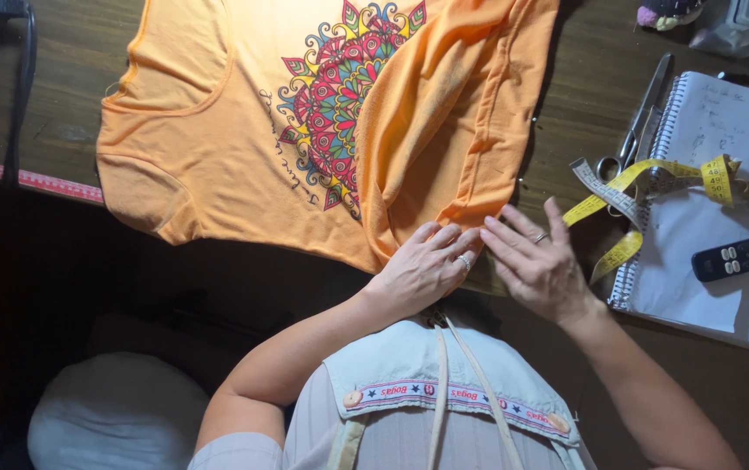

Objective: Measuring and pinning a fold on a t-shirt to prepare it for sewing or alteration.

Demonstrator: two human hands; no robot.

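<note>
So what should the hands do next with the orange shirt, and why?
Probably slide both palms outward along the folded edge to flatten it. The left hand and right hand lie flat, side by side, on the orange shirt at its near corner, and the folded-over flap looks rumpled.

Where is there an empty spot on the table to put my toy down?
There is bare wood left of the orange shirt, between its sleeve and the black cable, and a strip between the shirt and the scissors. The right side is crowded: notebook, yellow tape measure, remote. Both hands, left hand and right hand, press the shirt's edge.
</note>
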